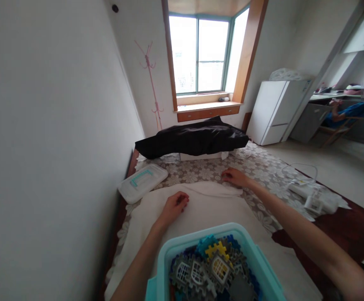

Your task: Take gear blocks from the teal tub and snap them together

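Note:
A white cloth (201,213) is spread over the flower-patterned table cover (201,167). My left hand (175,206) rests on the cloth with its fingers curled in; nothing shows in it. My right hand (234,177) lies palm down at the cloth's far edge, touching the fold where cloth meets table cover. A teal plastic bin (182,248) stands closest to me, full of several interlocking toy pieces (211,267) in grey, yellow and blue.
A white box lid (142,182) lies at the left of the table. A black bag (194,140) covers something at the far end. White cables and a power strip (307,192) sit at the right. A person (357,108) sits far right, beside a white fridge (274,110).

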The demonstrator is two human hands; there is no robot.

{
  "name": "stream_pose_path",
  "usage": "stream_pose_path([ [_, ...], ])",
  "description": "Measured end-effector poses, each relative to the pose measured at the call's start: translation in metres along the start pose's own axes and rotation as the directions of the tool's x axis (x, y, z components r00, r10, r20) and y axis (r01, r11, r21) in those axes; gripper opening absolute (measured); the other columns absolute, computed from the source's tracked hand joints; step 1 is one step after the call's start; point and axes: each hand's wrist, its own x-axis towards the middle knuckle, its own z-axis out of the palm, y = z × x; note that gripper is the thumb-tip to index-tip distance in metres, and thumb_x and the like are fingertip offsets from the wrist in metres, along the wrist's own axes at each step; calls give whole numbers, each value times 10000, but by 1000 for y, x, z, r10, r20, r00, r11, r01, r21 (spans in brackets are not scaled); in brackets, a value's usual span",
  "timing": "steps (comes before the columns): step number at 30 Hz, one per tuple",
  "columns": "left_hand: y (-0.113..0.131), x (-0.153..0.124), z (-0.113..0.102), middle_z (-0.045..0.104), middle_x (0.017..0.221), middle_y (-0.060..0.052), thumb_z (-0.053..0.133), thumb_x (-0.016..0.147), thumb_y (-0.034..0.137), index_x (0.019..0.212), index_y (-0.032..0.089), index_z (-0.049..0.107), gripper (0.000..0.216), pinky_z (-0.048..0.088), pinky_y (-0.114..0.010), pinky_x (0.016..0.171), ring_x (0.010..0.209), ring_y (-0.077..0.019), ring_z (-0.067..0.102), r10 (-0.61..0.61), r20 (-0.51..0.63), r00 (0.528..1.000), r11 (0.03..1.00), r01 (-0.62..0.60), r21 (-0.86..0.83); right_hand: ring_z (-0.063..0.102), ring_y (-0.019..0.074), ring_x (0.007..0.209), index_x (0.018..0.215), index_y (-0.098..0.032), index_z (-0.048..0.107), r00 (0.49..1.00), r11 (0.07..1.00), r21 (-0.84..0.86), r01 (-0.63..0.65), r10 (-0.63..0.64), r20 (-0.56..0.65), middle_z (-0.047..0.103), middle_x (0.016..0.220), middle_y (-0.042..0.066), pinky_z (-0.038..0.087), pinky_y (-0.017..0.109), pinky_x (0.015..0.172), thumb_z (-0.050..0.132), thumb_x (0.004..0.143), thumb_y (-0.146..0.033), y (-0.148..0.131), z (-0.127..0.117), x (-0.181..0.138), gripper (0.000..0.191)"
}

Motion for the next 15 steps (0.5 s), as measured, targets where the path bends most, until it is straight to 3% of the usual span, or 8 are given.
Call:
stream_pose_path([
  [2, 1, 0, 0, 643, 787, -27, 661, 849, 441, 973, 174, 675, 295, 479, -265, 581, 682, -164, 584, 1, -2, 1000, 1000, -1, -1, 672, 228, 1042, 1132, -200, 777, 995, 996, 13, 90, -91, 39, 727, 1153, 92, 478, 279, 941, 710, 879, -301, -4, 1, -4, 281],
  [5, 2, 0, 1, 644, 788, -32, 659, 854, 432, 971, 171, 678, 286, 481, -264, 584, 695, -166, 590, 5, -8, 1000, 1000, -6, -3, 644, 256, 1126, 1126, -177, 767, 990, 992, -11, 126, -126, 57, 703, 1196, 121, 461, 314, 1016, 737, 858, -321, -8, 1, -12, 306],
  [9, 2, 0, 2, 651, 793, -34, 676, 847, 448, 965, 174, 677, 298, 486, -264, 584, 694, -165, 589, -6, -7, 1000, 1000, 6, -19, 627, 268, 1126, 963, -171, 758, 988, 988, -57, 143, -140, 61, 701, 1161, 133, 438, 340, 1040, 732, 845, -279, -12, 0, -24, 163],
  [12, 1, 1, 1, 670, 839, -46, 677, 845, 454, 973, 174, 672, 307, 490, -261, 579, 705, -164, 595, -3, 4, 1000, 1000, 3, -17, 640, 250, 1031, 871, -169, 721, 995, 995, -20, 101, -101, 25, 715, 1064, 119, 471, 321, 957, 730, 810, -254, -15, 5, -31, 105],
  [15, -1, 2, 1, 671, 846, -44, 675, 844, 458, 975, 177, 667, 310, 495, -258, 577, 715, -164, 601, 0, 10, 1000, 1000, 0, -15, 642, 201, 813, 870, -172, 691, 1000, 989, 148, -18, 19, -5, 723, 891, 65, 492, 279, 763, 706, 815, -301, -9, 9, -36, 141],
])
